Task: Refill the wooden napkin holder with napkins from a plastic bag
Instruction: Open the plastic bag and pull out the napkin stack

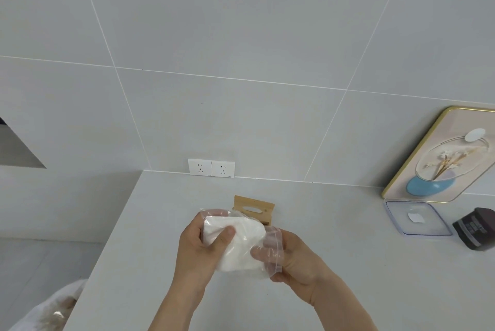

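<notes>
A clear plastic bag [272, 253] with a stack of white napkins [241, 245] inside is held above the counter between both hands. My left hand [199, 246] grips the bag's left end, thumb pressed on the napkins. My right hand [297, 261] pinches the bag's right end, near its red-tinted zip edge. Just behind the bag stands the wooden napkin holder [254, 208], with an oval slot in its face; its lower part is hidden by the bag.
The white counter [160, 223] meets a tiled wall with a double socket [211, 167]. At the right lie a clear plastic lid [417, 217], a dark jar [478, 229] and a framed flower picture [444, 159] leaning on the wall. The counter's left edge drops to the floor.
</notes>
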The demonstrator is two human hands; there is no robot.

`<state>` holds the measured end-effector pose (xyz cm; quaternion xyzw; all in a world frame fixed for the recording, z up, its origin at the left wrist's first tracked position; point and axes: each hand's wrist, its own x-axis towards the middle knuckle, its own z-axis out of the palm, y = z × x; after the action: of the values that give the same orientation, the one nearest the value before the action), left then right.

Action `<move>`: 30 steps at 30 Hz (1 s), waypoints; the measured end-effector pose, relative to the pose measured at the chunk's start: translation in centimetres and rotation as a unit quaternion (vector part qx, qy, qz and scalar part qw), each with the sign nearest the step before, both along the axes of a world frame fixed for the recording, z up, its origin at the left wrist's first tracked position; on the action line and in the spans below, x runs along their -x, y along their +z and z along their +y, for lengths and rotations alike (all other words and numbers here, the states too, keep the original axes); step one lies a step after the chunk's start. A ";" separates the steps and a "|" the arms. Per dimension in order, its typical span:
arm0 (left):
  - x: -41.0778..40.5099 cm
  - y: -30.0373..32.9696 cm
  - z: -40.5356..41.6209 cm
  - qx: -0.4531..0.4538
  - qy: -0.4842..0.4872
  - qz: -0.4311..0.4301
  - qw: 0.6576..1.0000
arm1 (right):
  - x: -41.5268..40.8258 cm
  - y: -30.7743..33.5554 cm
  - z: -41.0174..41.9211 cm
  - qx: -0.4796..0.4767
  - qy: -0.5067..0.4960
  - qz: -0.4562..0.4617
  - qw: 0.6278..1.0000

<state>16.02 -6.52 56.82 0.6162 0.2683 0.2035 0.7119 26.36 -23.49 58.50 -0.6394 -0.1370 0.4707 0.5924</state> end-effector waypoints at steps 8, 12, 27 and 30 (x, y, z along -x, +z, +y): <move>1.3 -1.1 0.7 0.080 -0.027 0.056 0.995 | 0.1 -1.4 0.7 0.039 -0.178 0.002 0.983; 1.9 -2.6 1.3 0.097 -0.006 0.074 0.993 | 0.0 -1.5 0.8 0.065 -0.217 -0.021 0.974; 4.6 -7.5 6.2 0.141 0.193 0.100 0.966 | 0.4 -2.4 0.6 0.132 -0.259 -0.102 0.951; 5.6 -9.1 7.5 0.175 0.228 0.119 0.950 | 0.6 -2.4 0.4 0.123 -0.276 -0.079 0.950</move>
<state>10.46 0.98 47.74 0.4240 0.5162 0.2354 0.7059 25.79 -23.07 56.08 -0.7554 0.0572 0.2495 0.6032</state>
